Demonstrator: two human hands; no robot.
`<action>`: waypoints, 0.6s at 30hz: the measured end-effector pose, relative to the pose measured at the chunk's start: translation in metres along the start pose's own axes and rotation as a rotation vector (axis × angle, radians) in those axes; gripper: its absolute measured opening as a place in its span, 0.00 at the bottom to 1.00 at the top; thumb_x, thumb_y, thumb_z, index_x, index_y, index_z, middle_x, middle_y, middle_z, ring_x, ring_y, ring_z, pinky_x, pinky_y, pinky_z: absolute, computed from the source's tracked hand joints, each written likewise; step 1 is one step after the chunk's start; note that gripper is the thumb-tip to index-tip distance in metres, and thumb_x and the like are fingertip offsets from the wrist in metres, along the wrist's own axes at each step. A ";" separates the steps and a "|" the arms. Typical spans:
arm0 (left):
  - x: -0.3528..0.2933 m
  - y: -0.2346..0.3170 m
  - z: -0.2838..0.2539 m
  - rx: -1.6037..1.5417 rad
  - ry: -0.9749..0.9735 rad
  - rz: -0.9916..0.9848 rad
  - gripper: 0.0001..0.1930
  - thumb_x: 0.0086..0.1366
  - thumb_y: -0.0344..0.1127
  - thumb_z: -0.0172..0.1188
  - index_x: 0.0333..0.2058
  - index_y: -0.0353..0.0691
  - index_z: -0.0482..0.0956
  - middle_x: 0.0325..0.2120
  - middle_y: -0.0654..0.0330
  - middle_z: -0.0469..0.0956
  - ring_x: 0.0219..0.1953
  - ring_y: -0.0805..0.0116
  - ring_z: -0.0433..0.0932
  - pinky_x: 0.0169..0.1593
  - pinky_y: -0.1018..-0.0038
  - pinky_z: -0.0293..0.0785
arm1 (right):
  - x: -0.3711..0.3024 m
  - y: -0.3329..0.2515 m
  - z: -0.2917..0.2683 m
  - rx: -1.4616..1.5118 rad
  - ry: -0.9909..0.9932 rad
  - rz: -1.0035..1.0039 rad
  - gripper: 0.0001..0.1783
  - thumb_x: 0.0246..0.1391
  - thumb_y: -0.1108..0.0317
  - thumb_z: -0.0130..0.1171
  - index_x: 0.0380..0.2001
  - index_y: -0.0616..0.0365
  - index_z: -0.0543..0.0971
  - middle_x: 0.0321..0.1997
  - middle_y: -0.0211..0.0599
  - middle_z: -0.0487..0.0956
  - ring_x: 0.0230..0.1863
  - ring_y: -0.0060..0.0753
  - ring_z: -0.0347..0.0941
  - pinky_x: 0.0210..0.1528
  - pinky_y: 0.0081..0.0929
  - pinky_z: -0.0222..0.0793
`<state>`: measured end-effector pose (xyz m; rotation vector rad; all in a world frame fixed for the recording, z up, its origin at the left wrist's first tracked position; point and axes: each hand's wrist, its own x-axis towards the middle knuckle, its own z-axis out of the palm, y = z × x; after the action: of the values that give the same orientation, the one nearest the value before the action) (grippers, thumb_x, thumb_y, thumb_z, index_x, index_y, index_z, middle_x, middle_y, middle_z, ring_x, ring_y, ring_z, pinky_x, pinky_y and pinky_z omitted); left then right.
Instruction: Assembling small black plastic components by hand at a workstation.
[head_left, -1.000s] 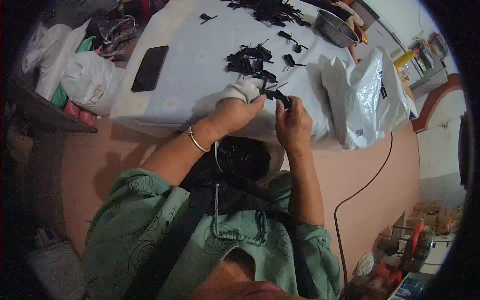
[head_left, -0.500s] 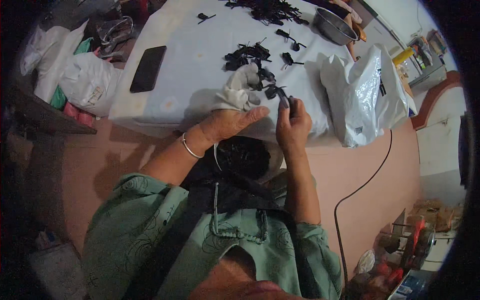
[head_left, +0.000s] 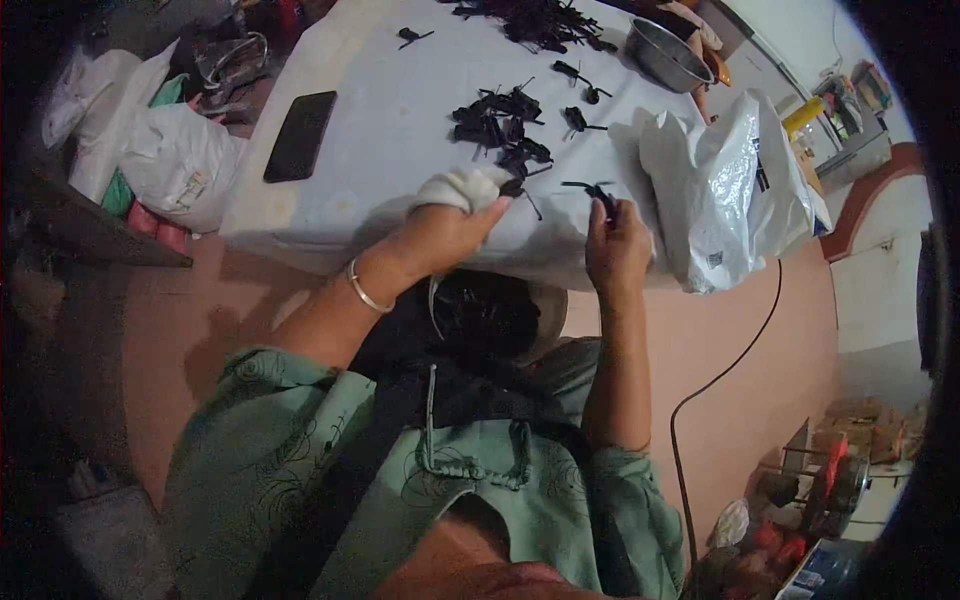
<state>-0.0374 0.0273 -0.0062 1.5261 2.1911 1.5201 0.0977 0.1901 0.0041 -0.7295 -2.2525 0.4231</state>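
My left hand (head_left: pixel 445 235) has its fingers covered by a whitish fabric glove or cloth (head_left: pixel 455 190). Between its thumb and the covered fingers I pinch a small black part (head_left: pixel 512 187); a thin stem hangs from it. To the right, my right hand (head_left: pixel 620 250) is closed around a dark piece (head_left: pixel 604 197) with a thin black strip sticking out leftward; its exact kind is unclear. Just beyond my left hand lies a small pile of similar black parts (head_left: pixel 495 118), with a few loose ones (head_left: pixel 578 122) to its right on the white-covered table (head_left: pixel 385 130).
A larger heap of black parts (head_left: pixel 545 22) and a metal bowl (head_left: pixel 668 55) sit at the far side. At left lies a dark phone (head_left: pixel 300 137). A white plastic bag (head_left: pixel 705 190) stands on the right. Below the table edge is a black-lined container (head_left: pixel 485 312).
My hands have moved apart: the right went rightward with its dark piece, and the left drew slightly nearer to me. Its thumb now closes against the covered fingers on a black part.
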 end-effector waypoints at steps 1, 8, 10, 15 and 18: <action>0.004 -0.003 0.000 0.000 -0.001 -0.002 0.18 0.56 0.39 0.54 0.42 0.35 0.69 0.28 0.50 0.75 0.32 0.55 0.73 0.38 0.68 0.68 | -0.001 -0.004 -0.003 0.000 -0.002 0.001 0.12 0.49 0.63 0.54 0.24 0.61 0.68 0.19 0.49 0.73 0.23 0.51 0.71 0.24 0.39 0.65; 0.013 -0.018 -0.009 0.327 0.041 0.214 0.19 0.57 0.36 0.53 0.46 0.33 0.67 0.41 0.49 0.70 0.43 0.56 0.70 0.48 0.70 0.65 | -0.008 -0.014 -0.035 0.076 -0.366 -0.114 0.12 0.47 0.66 0.56 0.24 0.65 0.68 0.18 0.49 0.71 0.20 0.47 0.69 0.23 0.33 0.62; -0.004 0.011 -0.018 -0.035 -0.135 0.160 0.19 0.57 0.35 0.54 0.46 0.34 0.67 0.40 0.53 0.71 0.42 0.61 0.71 0.47 0.72 0.65 | -0.017 -0.014 -0.032 0.156 -0.543 -0.172 0.13 0.48 0.66 0.56 0.24 0.66 0.68 0.18 0.47 0.72 0.20 0.43 0.69 0.24 0.32 0.63; -0.026 0.034 -0.020 -0.365 -0.516 -0.060 0.17 0.58 0.35 0.55 0.45 0.37 0.67 0.31 0.62 0.72 0.31 0.78 0.69 0.35 0.80 0.68 | -0.029 -0.035 -0.025 0.380 -0.629 -0.424 0.12 0.49 0.65 0.56 0.26 0.65 0.70 0.18 0.42 0.72 0.20 0.28 0.67 0.24 0.29 0.63; -0.036 0.023 -0.010 -0.597 -0.411 0.004 0.16 0.58 0.33 0.54 0.45 0.37 0.66 0.27 0.64 0.72 0.24 0.79 0.67 0.28 0.82 0.66 | -0.037 -0.038 -0.018 0.414 -0.680 -0.193 0.13 0.47 0.65 0.57 0.30 0.64 0.70 0.18 0.40 0.72 0.20 0.27 0.66 0.24 0.27 0.63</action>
<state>-0.0090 -0.0054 0.0003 1.4588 1.3519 1.5000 0.1179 0.1395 0.0153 -0.1490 -2.6809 1.1319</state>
